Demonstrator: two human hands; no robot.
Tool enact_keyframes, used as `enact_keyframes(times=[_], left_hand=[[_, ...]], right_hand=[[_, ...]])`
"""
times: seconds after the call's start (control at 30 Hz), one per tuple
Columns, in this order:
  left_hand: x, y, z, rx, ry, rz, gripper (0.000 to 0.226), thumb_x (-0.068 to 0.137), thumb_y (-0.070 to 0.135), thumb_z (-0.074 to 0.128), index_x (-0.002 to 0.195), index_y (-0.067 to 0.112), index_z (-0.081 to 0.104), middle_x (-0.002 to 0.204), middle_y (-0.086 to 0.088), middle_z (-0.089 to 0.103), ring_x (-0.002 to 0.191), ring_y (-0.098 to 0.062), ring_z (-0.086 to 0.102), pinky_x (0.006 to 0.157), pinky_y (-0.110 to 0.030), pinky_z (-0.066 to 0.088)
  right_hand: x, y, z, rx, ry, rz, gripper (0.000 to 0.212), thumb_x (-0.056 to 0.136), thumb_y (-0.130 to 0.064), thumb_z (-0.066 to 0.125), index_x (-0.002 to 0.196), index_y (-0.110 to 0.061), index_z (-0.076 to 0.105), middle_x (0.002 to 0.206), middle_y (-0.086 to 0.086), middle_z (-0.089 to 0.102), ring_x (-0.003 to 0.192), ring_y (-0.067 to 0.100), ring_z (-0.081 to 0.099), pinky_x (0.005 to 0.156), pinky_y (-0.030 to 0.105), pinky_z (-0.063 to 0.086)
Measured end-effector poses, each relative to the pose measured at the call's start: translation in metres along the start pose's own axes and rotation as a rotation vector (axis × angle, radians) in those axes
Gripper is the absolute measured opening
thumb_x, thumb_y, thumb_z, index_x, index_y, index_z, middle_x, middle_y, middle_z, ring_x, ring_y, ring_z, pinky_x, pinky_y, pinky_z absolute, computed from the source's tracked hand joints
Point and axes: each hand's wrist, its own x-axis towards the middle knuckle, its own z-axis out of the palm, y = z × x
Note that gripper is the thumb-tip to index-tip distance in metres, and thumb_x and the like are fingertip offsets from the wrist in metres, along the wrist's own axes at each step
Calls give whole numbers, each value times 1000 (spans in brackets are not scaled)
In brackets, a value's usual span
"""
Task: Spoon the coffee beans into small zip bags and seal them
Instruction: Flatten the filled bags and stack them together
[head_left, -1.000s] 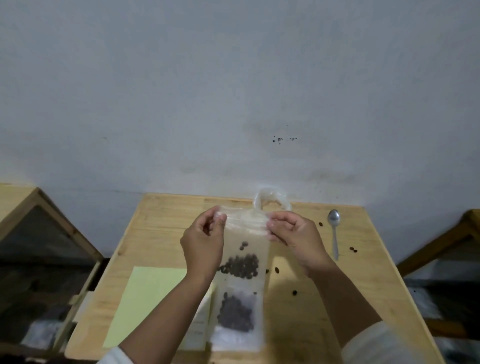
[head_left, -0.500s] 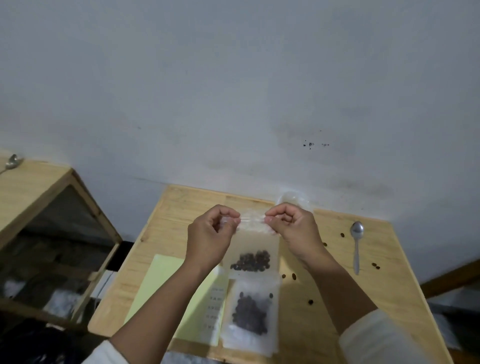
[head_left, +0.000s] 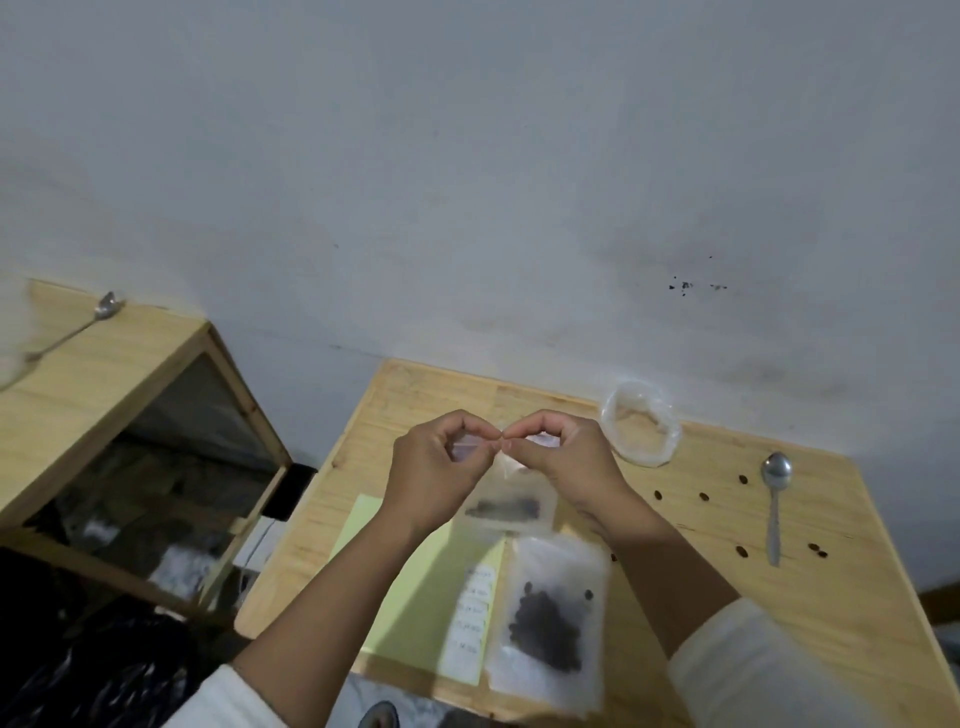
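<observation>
At the worktop's (head_left: 857, 613) near edge, at 6 o'clock, a filled zip bag (head_left: 550, 618) lies flat beside a yellow sheet (head_left: 415, 587). Above it the left hand (head_left: 441, 467) and right hand (head_left: 566, 457), fingertips together, pinch the top of a blurred small bag (head_left: 511, 506), seemingly holding coffee beans. At 2 o'clock a spoon (head_left: 775, 499) lies among loose beans (head_left: 704, 497), a clear pouch (head_left: 641, 428) beyond.

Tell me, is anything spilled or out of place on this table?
Yes. Loose coffee beans lie scattered on the bare wooden table around the spoon, right of the hands, outside any bag. The filled bag lying nearer the person looks intact.
</observation>
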Motion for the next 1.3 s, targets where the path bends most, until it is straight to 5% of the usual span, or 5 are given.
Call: enact_keyframes(times=[0.37, 0.57, 0.83, 1.03, 1.3], left_hand=[[19, -53, -60, -121, -230, 10, 17, 87, 13, 65, 95, 28, 67, 92, 22, 67, 55, -9, 61, 61, -18, 50], [23, -97, -96, -134, -202, -83, 14, 88, 14, 63, 94, 25, 67, 98, 13, 68, 51, -9, 58, 60, -18, 51], [24, -124, -114, -109, -262, -137, 18, 87, 19, 64, 90, 36, 67, 106, 19, 66, 109, 1, 55, 76, -14, 44], [25, -115, -108, -193, -279, -163, 19, 88, 8, 62, 94, 25, 67, 94, 2, 66, 79, -20, 64, 52, -11, 47], [33, -105, -107, -192, -310, -137, 23, 89, 9, 59, 101, 27, 66, 112, 8, 64, 102, -12, 59, 61, -7, 47]], right_hand=[[3, 35, 50, 299, 249, 155, 14, 88, -14, 61, 101, -16, 68, 79, 2, 67, 73, 14, 61, 74, 30, 53], [-23, 118, 66, -699, 255, 363, 21, 90, -22, 56, 101, -11, 71, 98, 4, 69, 92, 18, 62, 81, 23, 42], [-29, 155, 94, -867, 362, 425, 16, 88, -17, 56, 89, -4, 64, 78, 0, 49, 72, 13, 48, 66, 21, 37], [-28, 155, 97, -1045, 293, 394, 13, 89, -7, 49, 87, -5, 61, 92, 6, 54, 88, 21, 55, 72, 25, 43], [-7, 72, 96, -619, 426, 193, 9, 89, -12, 56, 82, -7, 58, 70, -3, 54, 65, 9, 48, 55, 15, 35]])
